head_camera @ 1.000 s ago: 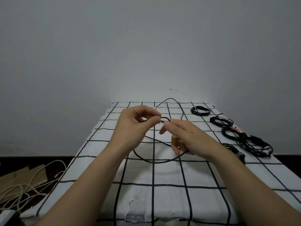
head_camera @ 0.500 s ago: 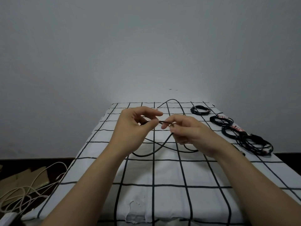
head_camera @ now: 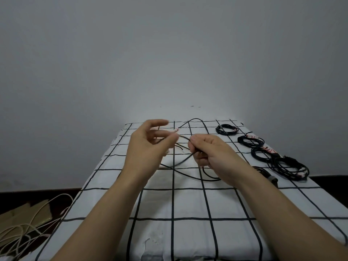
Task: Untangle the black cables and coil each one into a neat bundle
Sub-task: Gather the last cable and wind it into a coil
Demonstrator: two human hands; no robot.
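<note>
1. Motion blur smeared the strand between the two hands, so we could not tell whether the left fingertips actually touched it.
2. The curled fingers of the right hand [head_camera: 209, 151] hid how many strands ran through it.
3. The right forearm covered part of a dark lead [head_camera: 261, 169] near the right edge of the checked cloth [head_camera: 188, 204]. Only its grey plug [head_camera: 272, 178] and a short stretch showed.
4. On the floor at the near left, pale cords [head_camera: 18, 228] and cardboard [head_camera: 24, 215] ran off the frame edge. We could not make out their full extent.
5. The black cable [head_camera: 211, 180] was thin, loose and uncoiled, and lay mid-cloth towards the far end.
   - One arc curved close to the far edge.
   - Its pale tip [head_camera: 176, 130] sat just beyond the left fingertips.
   - Lower strands crossed on the cloth beneath the hands and ended in a loop under the right wrist.
6. The left hand [head_camera: 148, 147] was spread wide, its thumb lifted clear of the fingers, and the cable ran past its fingertips.
7. The right hand was closed around the cable and held it above the cloth, just beside the left hand.
8. Four coiled bundles [head_camera: 250, 142] lay in a row along the right edge, from far to near.
   - The far three were small, tidy rings with pale or reddish tags.
   - The nearest was larger and looser, and we could not tell whether it was one cable or several.
</note>
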